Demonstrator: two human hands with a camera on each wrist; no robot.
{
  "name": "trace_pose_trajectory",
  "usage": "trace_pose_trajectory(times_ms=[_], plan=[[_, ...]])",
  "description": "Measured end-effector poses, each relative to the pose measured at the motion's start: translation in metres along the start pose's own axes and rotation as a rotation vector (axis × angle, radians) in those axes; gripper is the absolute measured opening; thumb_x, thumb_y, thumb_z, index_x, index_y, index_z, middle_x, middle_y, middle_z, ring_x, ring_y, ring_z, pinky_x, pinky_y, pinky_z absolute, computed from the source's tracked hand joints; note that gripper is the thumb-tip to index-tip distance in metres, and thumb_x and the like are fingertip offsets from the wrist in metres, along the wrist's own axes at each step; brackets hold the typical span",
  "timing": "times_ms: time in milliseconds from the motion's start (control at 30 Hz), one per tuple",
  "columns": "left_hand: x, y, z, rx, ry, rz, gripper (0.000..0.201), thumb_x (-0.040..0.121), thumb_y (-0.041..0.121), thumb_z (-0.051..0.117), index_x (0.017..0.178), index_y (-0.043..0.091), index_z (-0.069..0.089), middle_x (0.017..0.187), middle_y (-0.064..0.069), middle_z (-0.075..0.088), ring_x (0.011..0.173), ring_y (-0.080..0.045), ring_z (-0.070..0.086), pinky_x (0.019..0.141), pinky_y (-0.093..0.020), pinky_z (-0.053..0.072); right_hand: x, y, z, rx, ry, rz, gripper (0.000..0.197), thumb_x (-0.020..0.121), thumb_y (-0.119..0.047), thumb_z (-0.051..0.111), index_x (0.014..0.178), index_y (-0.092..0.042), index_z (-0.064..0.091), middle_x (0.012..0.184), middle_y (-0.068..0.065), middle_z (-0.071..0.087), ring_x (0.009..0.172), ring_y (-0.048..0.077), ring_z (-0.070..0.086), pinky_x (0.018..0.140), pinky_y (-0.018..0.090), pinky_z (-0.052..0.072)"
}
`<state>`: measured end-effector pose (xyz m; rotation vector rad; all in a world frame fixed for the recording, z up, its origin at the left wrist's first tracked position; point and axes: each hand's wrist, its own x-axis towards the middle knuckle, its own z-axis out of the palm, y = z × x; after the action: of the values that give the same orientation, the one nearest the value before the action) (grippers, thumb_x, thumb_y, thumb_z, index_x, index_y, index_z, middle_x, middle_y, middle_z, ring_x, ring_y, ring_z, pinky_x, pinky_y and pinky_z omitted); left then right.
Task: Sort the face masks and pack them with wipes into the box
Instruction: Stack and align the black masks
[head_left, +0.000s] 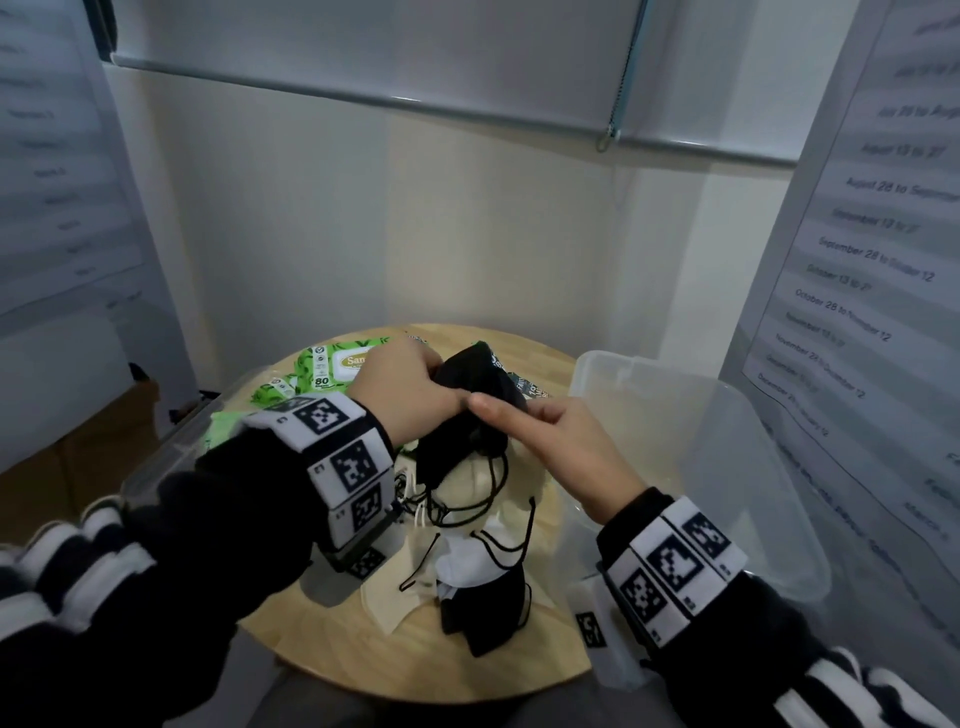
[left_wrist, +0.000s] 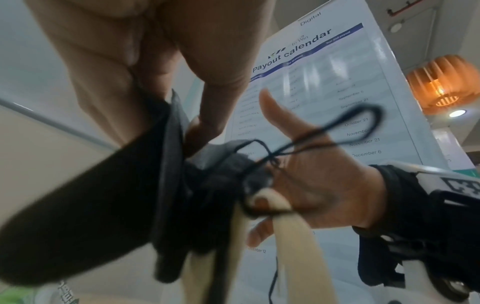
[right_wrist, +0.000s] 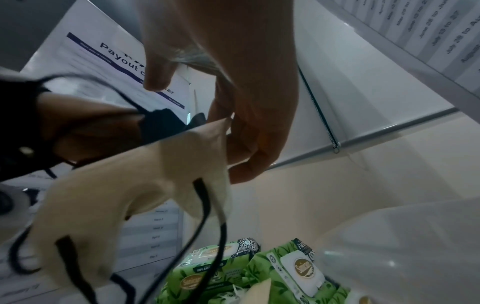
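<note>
On the round wooden table, head view: left hand grips black masks; green wipes at 11 o'clock, clear box at 3. Left wrist: right hand pinches a cream mask. Right wrist: calendar poster, blind.

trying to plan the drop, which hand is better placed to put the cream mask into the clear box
Right. The right hand pinches the cream mask and is beside the box; the left hand grips black masks.
</note>
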<state>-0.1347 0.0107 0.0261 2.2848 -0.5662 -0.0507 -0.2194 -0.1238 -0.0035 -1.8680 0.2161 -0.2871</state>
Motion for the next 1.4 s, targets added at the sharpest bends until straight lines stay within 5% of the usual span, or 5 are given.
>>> trace_pose_trajectory(times_ms=[500, 900, 1067, 1267, 1400], plan=[[0.000, -0.003, -0.007, -0.393, -0.114, -0.010, 0.033, 0.059, 0.031, 0.070, 0.085, 0.010, 0.070, 0.086, -0.014, 0.072, 0.086, -0.030, 0.068, 0.087, -0.047, 0.053, 0.016, 0.006, -0.009, 0.110, 0.125, 0.013, 0.030, 0.091, -0.028, 0.060, 0.076, -0.004, 0.069, 0.075, 0.013, 0.060, 0.069, 0.019, 0.051, 0.063, 0.026, 0.040], [0.010, 0.001, -0.044, -0.676, -0.061, 0.075, 0.016, 0.070, 0.001, 0.072, 0.082, 0.010, 0.065, 0.064, -0.003, 0.068, 0.056, -0.015, 0.063, 0.058, -0.024, 0.054, 0.016, 0.011, -0.031, -0.054, 0.159, 0.032, 0.029, 0.090, -0.024, 0.063, 0.070, -0.003, 0.058, 0.062, 0.011, 0.046, 0.054, 0.018, 0.041, 0.046, 0.021, 0.033], [-0.002, 0.020, -0.057, -0.397, -0.532, 0.182, 0.013, 0.061, 0.015, 0.079, 0.073, 0.017, 0.076, 0.072, -0.005, 0.073, 0.061, -0.012, 0.067, 0.056, -0.019, 0.054, 0.014, 0.005, -0.031, -0.080, 0.061, 0.023, 0.022, 0.091, -0.014, 0.059, 0.071, -0.008, 0.068, 0.057, -0.002, 0.065, 0.053, 0.002, 0.056, 0.052, 0.012, 0.042], [0.006, 0.010, -0.024, 0.035, -0.290, 0.303, 0.009, 0.074, 0.023, 0.077, 0.076, 0.023, 0.068, 0.105, 0.005, 0.064, 0.096, -0.009, 0.060, 0.081, -0.017, 0.044, 0.008, 0.002, -0.026, -0.114, -0.041, -0.052, 0.023, 0.092, -0.007, 0.057, 0.095, 0.014, 0.066, 0.080, 0.016, 0.063, 0.075, 0.018, 0.053, 0.067, 0.024, 0.043], [0.011, 0.002, -0.013, -0.037, -0.271, 0.214, 0.016, 0.072, 0.023, 0.079, 0.070, 0.017, 0.063, 0.070, 0.000, 0.063, 0.064, -0.013, 0.058, 0.062, -0.021, 0.046, 0.003, -0.004, -0.026, -0.072, -0.069, -0.065, 0.015, 0.091, -0.003, 0.056, 0.089, 0.001, 0.070, 0.071, -0.001, 0.065, 0.063, 0.001, 0.056, 0.058, 0.010, 0.043]])
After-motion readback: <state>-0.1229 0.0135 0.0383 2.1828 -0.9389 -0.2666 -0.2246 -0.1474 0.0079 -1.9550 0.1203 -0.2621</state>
